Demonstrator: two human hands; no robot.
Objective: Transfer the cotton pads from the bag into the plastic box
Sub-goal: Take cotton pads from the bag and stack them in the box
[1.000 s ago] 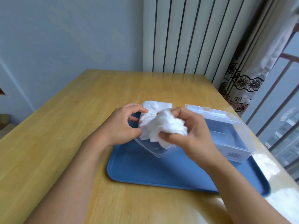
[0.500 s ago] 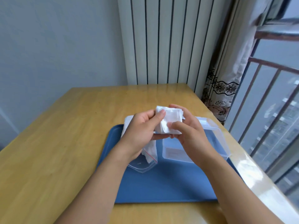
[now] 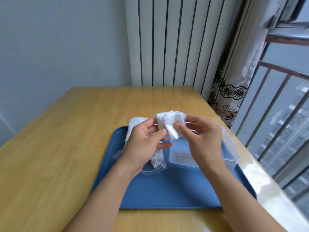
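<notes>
Both hands hold a small stack of white square cotton pads (image 3: 170, 127) above the blue plastic tray (image 3: 167, 190). The left hand (image 3: 143, 144) pinches the stack's near-left edge, and the right hand (image 3: 203, 141) pinches its right side between thumb and fingers. The clear zip bag (image 3: 154, 164), seemingly with pads left inside, lies under the left hand. The clear plastic box (image 3: 229, 153) sits open just right of it, on the wooden table (image 3: 66, 139).

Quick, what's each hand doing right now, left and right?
Left hand: pinching the stack of cotton pads between thumb and fingers.
Right hand: pinching the same stack from the other side, above the plastic box.
</notes>
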